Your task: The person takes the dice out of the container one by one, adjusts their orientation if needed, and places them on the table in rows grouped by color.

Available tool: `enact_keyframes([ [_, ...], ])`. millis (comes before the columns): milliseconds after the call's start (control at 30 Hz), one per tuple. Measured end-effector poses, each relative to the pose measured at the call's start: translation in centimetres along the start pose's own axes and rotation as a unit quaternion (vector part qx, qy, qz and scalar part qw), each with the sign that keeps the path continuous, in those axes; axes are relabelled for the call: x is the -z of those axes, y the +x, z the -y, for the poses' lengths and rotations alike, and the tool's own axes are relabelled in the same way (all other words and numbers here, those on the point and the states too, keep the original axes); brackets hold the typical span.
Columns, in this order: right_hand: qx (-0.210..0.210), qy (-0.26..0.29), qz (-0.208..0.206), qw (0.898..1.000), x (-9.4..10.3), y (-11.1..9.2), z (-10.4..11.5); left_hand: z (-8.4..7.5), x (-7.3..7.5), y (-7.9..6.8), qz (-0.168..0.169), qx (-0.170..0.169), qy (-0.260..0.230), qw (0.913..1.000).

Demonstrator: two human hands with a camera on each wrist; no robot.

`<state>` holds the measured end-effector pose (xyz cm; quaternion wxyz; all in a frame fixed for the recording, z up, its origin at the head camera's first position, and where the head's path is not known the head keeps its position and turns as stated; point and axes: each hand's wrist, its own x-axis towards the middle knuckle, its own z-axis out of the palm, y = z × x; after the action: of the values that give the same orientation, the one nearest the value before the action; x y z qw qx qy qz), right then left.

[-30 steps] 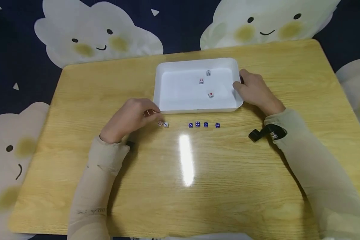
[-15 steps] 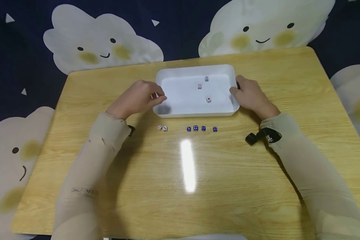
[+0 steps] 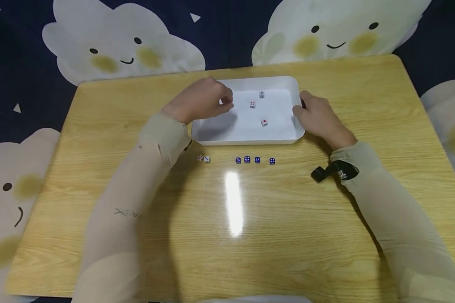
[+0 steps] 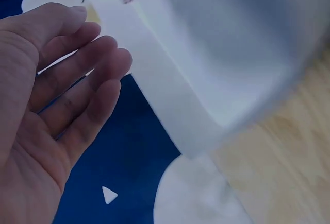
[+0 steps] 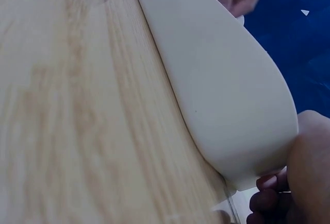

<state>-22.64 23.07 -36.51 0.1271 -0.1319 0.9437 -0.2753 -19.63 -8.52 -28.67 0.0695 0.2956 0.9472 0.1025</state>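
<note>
My left hand (image 3: 206,99) hovers above the left part of a white plastic tray (image 3: 246,136), its fingers loosely bent. In the left wrist view nothing shows between the thumb and fingers (image 4: 93,80). My right hand (image 3: 320,118) grips the tray's right end, thumb over the rim. Inside the tray lie three white dice: one at the back (image 3: 261,95), a red-spotted die (image 3: 252,104) in the middle, and a die with a single red dot (image 3: 264,123) nearer the front. The right wrist view shows the tray's outer wall (image 5: 206,80) and the right hand's curled fingers underneath its end.
On the wooden table (image 3: 288,235), in front of the tray, sit two white dice, a red-spotted one (image 3: 199,158) and a dark-spotted one (image 3: 207,159). To their right several blue dice (image 3: 247,159) form a row. A cloud-patterned cloth (image 3: 227,33) hangs behind the table.
My left hand has risen from beside the two white dice on the table and moved right and away, over the tray. The right hand keeps its grip; the dice appear to stay put.
</note>
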Motion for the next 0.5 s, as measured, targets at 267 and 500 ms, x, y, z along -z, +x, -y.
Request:
enact_keyframes([
  [267, 0.004, -0.004, -0.008, 1.0, 0.8, -0.4, -0.1, -1.7, 1.7, 3.0, 0.023, 0.021, -0.005, 0.9995],
  [500, 0.005, -0.002, -0.007, 1.0, 0.5, -0.4, 0.0, -2.5, 1.1, 5.6, 0.101, 0.075, 0.023, 0.9918],
])
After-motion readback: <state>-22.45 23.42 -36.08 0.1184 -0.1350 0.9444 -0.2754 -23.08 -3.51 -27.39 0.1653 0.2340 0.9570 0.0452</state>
